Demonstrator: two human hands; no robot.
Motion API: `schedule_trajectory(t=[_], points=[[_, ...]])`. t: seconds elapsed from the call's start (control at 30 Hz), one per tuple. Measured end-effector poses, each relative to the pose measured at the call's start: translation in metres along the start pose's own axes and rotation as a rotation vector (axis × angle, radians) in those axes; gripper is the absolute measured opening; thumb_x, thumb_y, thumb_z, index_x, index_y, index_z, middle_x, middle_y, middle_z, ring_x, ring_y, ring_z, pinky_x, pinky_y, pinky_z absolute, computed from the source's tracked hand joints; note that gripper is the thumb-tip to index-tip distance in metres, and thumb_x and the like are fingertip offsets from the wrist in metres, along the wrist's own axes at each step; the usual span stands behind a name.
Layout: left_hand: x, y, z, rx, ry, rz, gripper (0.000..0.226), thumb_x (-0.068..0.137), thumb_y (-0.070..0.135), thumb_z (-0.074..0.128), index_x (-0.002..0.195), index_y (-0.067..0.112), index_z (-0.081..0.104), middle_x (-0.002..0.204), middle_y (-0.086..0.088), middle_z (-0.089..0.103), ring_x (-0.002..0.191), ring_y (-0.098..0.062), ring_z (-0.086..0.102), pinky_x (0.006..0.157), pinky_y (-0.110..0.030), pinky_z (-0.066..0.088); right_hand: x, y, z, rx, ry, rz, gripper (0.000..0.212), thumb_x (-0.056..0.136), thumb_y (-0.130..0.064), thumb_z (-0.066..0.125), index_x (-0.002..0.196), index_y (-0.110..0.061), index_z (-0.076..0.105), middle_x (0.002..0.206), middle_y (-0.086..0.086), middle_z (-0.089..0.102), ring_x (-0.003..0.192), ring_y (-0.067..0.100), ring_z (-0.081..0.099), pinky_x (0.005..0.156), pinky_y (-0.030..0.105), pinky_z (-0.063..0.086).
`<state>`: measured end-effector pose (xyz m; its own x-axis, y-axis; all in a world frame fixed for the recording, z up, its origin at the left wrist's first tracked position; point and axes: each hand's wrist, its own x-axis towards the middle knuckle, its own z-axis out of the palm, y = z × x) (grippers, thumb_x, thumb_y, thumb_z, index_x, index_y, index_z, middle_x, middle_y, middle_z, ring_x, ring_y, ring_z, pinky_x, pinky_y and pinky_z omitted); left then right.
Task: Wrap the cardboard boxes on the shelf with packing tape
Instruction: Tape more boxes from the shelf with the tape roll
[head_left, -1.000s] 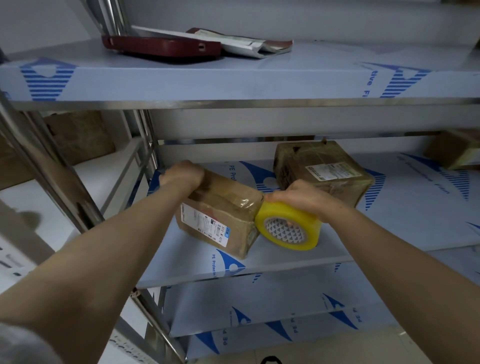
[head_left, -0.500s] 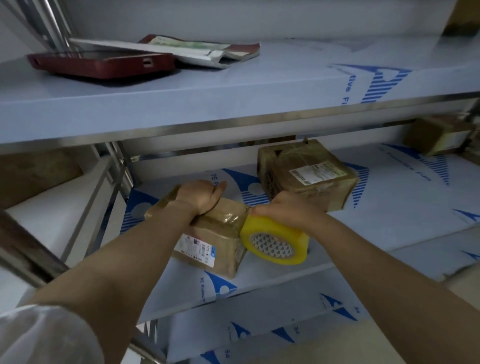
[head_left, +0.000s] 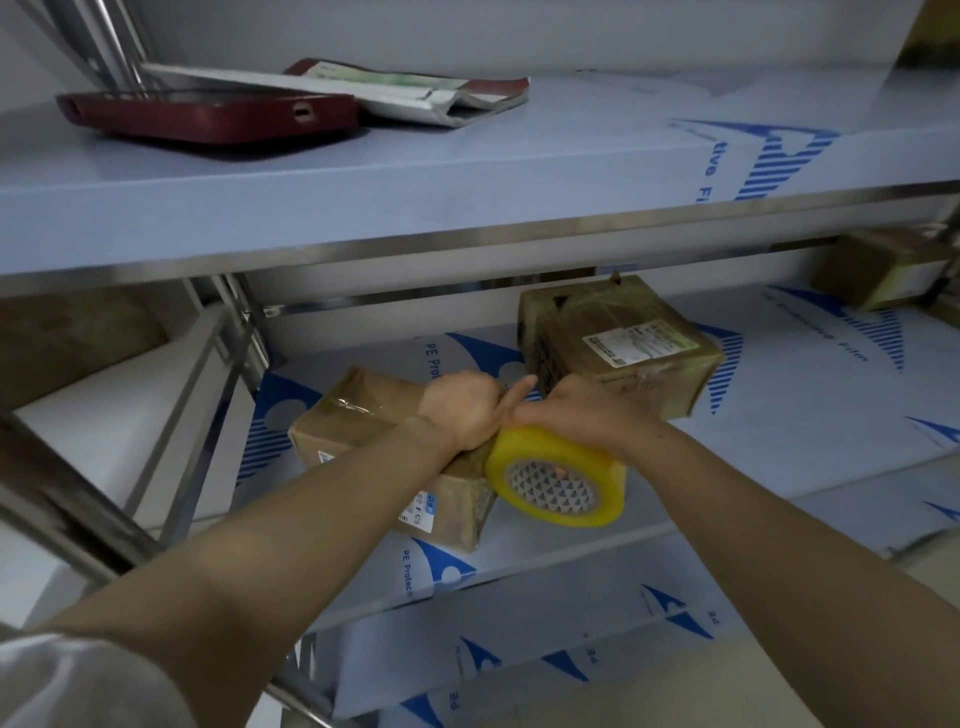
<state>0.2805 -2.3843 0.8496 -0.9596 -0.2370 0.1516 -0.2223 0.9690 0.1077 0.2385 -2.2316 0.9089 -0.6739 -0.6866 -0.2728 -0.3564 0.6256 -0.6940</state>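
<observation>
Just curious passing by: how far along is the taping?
Done, apparently: the back box looks glossy with tape. In hand: the near box, left hand holding it, right hand gripping the tape roll against its end. Left: possibly the far-right box; its wrapping is unclear.

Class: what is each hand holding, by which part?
Right hand grips the tape roll over its top rim. Left hand rests atop the near box; any grip there cannot be told.
</observation>
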Motion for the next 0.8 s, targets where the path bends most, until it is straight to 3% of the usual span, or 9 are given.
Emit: schedule_trajectory(t=[0.1,0.2,0.3,0.47,0.53,0.6,0.67,0.73,0.8], points=[[0.002,0.002,0.003,0.007,-0.014,0.015,0.058,0.1,0.051,0.02,0.067,0.013,0.05,0.079,-0.011,0.062,0.081,-0.027,0.061,0.067,-0.031,0.041,-0.002,-0.001,0.0,-0.013,-0.021,-0.02,0.037,0.085,-0.048,0.059,0.066,-0.016,0.058,0.075,0.01,0.054,0.068,0.017,0.054,0.058,0.028,0.037],[0.002,-0.002,-0.009,-0.173,-0.09,-0.016,0.065,0.101,0.049,0.019,0.066,0.007,0.054,0.07,-0.01,0.056,0.075,-0.026,0.057,0.073,-0.034,0.043,-0.001,0.001,-0.001,-0.028,-0.006,-0.012,0.037,0.08,-0.05,0.064,0.072,-0.014,0.064,0.071,0.005,0.058,0.068,0.016,0.056,0.058,0.027,0.039],[-0.008,-0.03,-0.028,-0.148,-0.057,-0.058,0.066,0.102,0.047,0.016,0.091,0.004,0.064,0.082,-0.014,0.061,0.082,-0.025,0.059,0.08,-0.034,0.042,0.001,0.001,-0.002,-0.062,0.003,-0.021,0.037,0.08,-0.051,0.064,0.064,-0.018,0.056,0.066,0.002,0.052,0.066,0.015,0.053,0.057,0.027,0.036],[-0.025,-0.057,-0.029,0.003,-0.1,-0.188,0.046,0.105,0.036,0.022,0.12,0.008,0.055,0.092,-0.018,0.06,0.088,-0.029,0.059,0.085,-0.04,0.046,0.003,-0.004,0.0,-0.095,0.002,-0.012,0.036,0.08,-0.05,0.064,0.069,-0.017,0.056,0.069,0.002,0.051,0.068,0.015,0.051,0.057,0.027,0.037],[-0.02,-0.06,-0.025,-0.017,-0.133,-0.147,0.05,0.104,0.041,0.021,0.111,0.009,0.058,0.087,-0.013,0.058,0.082,-0.024,0.056,0.085,-0.038,0.044,0.006,-0.005,0.0,-0.095,0.004,0.008,0.037,0.079,-0.052,0.065,0.075,-0.016,0.059,0.073,0.003,0.053,0.07,0.016,0.053,0.06,0.028,0.039],[-0.021,-0.07,-0.026,-0.062,-0.092,-0.144,0.056,0.102,0.047,0.019,0.086,0.011,0.06,0.073,-0.005,0.053,0.069,-0.016,0.05,0.085,-0.037,0.044,0.006,-0.004,0.0,-0.101,0.008,0.008,0.037,0.079,-0.052,0.065,0.075,-0.015,0.06,0.072,0.003,0.054,0.07,0.016,0.054,0.06,0.028,0.039],[-0.023,-0.088,-0.029,0.044,-0.011,-0.15,0.069,0.099,0.054,0.014,0.072,0.012,0.061,0.066,-0.003,0.054,0.064,-0.013,0.049,0.082,-0.033,0.043,0.007,-0.004,0.001,-0.115,0.009,0.002,0.037,0.079,-0.051,0.065,0.071,-0.016,0.058,0.071,0.003,0.053,0.068,0.015,0.053,0.058,0.027,0.038],[-0.028,-0.105,-0.028,0.187,-0.04,-0.194,0.077,0.096,0.06,0.009,0.073,0.014,0.067,0.071,-0.004,0.061,0.071,-0.015,0.054,0.081,-0.032,0.038,0.009,-0.005,0.001,-0.123,0.004,0.016,0.038,0.078,-0.054,0.065,0.074,-0.016,0.06,0.075,0.004,0.056,0.072,0.017,0.055,0.06,0.027,0.04],[-0.028,-0.111,-0.025,0.125,-0.107,-0.258,0.077,0.095,0.061,0.009,0.079,0.013,0.068,0.08,-0.007,0.062,0.079,-0.019,0.057,0.077,-0.031,0.037,0.009,-0.007,0.002,-0.135,0.004,0.023,0.039,0.077,-0.056,0.065,0.076,-0.017,0.061,0.078,0.005,0.058,0.075,0.018,0.057,0.063,0.029,0.042]])
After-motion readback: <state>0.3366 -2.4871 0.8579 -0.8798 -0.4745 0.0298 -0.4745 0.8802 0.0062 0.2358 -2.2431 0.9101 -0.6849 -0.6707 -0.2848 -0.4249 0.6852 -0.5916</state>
